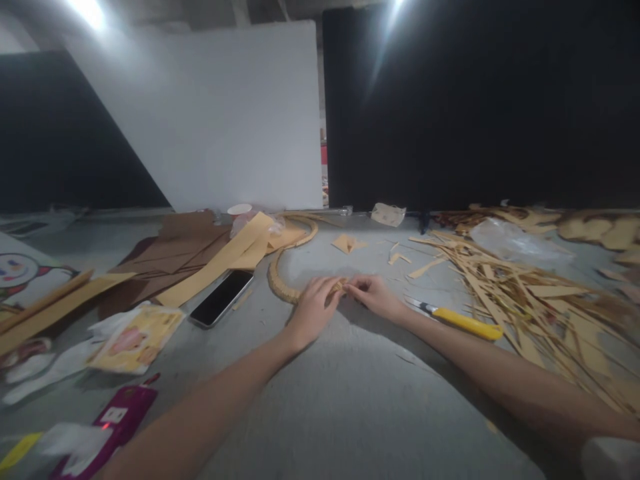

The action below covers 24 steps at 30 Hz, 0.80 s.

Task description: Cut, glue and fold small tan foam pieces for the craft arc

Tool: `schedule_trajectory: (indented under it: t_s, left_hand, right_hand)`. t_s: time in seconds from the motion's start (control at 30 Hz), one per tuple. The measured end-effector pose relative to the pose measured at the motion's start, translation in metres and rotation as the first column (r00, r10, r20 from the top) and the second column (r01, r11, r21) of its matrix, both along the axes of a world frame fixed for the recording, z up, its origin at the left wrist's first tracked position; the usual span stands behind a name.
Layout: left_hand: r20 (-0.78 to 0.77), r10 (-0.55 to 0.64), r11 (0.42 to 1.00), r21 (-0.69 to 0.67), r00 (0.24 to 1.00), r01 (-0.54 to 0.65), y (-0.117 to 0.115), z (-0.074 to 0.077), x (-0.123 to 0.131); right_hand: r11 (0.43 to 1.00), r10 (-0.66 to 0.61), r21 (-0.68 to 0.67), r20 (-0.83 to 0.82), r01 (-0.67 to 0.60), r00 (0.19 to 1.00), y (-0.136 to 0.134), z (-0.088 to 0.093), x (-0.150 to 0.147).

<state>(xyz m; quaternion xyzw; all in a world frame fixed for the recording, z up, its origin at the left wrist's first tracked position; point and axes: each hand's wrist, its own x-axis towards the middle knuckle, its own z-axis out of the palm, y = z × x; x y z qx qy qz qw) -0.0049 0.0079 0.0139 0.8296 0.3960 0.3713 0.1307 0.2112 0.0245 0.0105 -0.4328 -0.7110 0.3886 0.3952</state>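
At the far left of the worktop (pixel 380 413), a purple power strip (pixel 131 408) with a red light lies near the front, and behind it is a yellow packet (pixel 137 340) with a printed pattern. Further back, brown sheets (pixel 173 247) are spread, with a long tan band (pixel 215 267) lying slantwise over them. A dark-screened phone (pixel 223 298) lies just beside the band's lower part.

To the right of the phone, a tan braided cord (pixel 281 287) winds forward from the back of the worktop in an S-shaped curve and runs in under the left hand (pixel 314 308). The fingers of that hand are curled over the cord and grasp it close to its near end. A short bit of the cord shows beyond them, between the two hands. The right hand (pixel 377 297) meets it from the other side, thumb and fingertips pinched together on that end; the exact grip is too small to make out.

Right of the hands, a yellow utility knife (pixel 467 323) lies just beyond the right forearm, its blade end toward the right hand. Past it spreads a loose heap of tan strips (pixel 555 291), with a clear plastic bag (pixel 517 241) behind.
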Motion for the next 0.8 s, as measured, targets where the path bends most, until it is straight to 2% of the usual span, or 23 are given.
schedule_trajectory:
  t_s: [0.1, 0.17, 0.27, 0.33, 0.4, 0.5, 0.63, 0.7, 0.8]
  left_hand:
    - [-0.057, 0.099, 0.987, 0.134, 0.994, -0.09, -0.005, 0.002, 0.003]
    - [-0.105, 0.113, 0.984, 0.147, 0.988, -0.097, -0.007, 0.001, 0.004]
    - [-0.164, 0.139, 0.986, 0.11, 0.977, -0.122, -0.004, -0.004, 0.004]
    - [-0.145, 0.175, 0.982, 0.102, 0.974, -0.162, 0.001, -0.009, 0.003]
    - [-0.119, 0.156, 0.985, 0.098, 0.981, -0.145, 0.007, -0.015, 0.001]
    - [-0.103, 0.1, 0.991, 0.097, 0.99, -0.09, 0.014, -0.021, 0.0]
    - [-0.016, 0.057, 0.995, 0.084, 0.998, -0.056, 0.015, -0.023, 0.0]
    - [0.015, 0.03, 0.997, 0.071, 0.999, -0.031, 0.014, -0.022, 0.0]
    - [0.027, 0.023, 0.999, 0.03, 0.999, -0.023, 0.013, -0.021, 0.0]
  right_hand:
    - [0.991, -0.127, -0.031, -0.016, 0.127, 0.992, 0.002, -0.002, 0.002]
    - [0.979, -0.204, -0.008, 0.002, 0.204, 0.979, 0.004, -0.004, 0.003]
    - [0.979, -0.197, 0.074, 0.095, 0.191, 0.976, 0.01, -0.007, 0.004]
    - [0.978, -0.182, 0.133, 0.188, 0.158, 0.965, 0.016, -0.01, 0.004]
    - [0.962, -0.231, 0.215, 0.304, 0.17, 0.924, 0.025, -0.011, 0.002]
    - [0.928, -0.32, 0.325, 0.438, 0.184, 0.84, 0.049, -0.008, 0.0]
    - [0.891, -0.407, 0.392, 0.471, 0.228, 0.783, 0.098, 0.006, -0.002]
    - [0.871, -0.462, 0.409, 0.49, 0.273, 0.739, 0.124, 0.013, -0.003]
    - [0.871, -0.483, 0.374, 0.54, 0.318, 0.689, 0.153, 0.015, -0.003]
